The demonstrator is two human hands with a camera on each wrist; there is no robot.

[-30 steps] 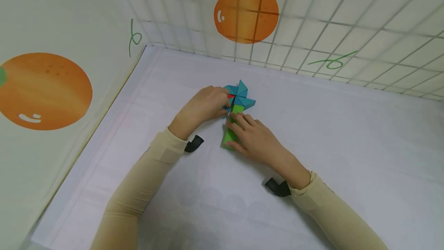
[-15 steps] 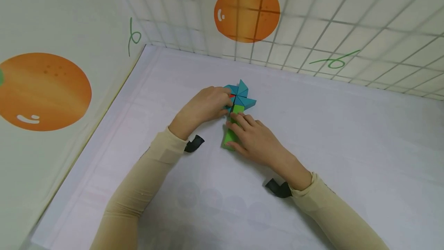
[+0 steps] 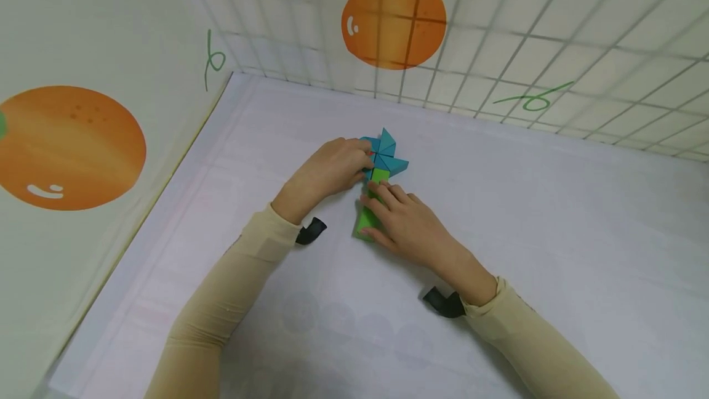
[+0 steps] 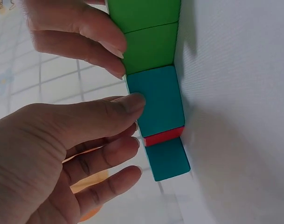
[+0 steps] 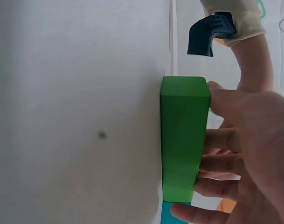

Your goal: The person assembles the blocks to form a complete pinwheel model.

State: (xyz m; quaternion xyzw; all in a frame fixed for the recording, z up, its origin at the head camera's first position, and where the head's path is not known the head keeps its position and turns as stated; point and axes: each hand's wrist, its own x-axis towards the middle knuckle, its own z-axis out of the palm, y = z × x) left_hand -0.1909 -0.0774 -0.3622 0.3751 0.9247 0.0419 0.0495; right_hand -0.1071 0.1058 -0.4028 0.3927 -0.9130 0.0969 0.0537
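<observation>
Blue triangular blocks (image 3: 390, 156) lie together like a pinwheel on the white table, with green blocks (image 3: 366, 220) below them as a stem. My left hand (image 3: 332, 165) reaches over the pinwheel's left side. In the left wrist view its thumb presses the side of a blue block (image 4: 160, 102), and the other fingers lie along the top edge. A red block (image 4: 165, 136) shows between two blue ones. My right hand (image 3: 412, 223) rests along the green stem, its thumb near the lower end of a green block (image 5: 183, 144) and its fingers spread over the top.
A black curved piece (image 3: 312, 231) sits at my left cuff and another (image 3: 443, 302) at my right cuff. Pale curtain walls with printed oranges (image 3: 394, 20) stand behind and at the left of the white table (image 3: 532, 226).
My left hand has shifted slightly right against the pinwheel, and less of the red shows beside its fingers. The right hand stays in place on the green stem.
</observation>
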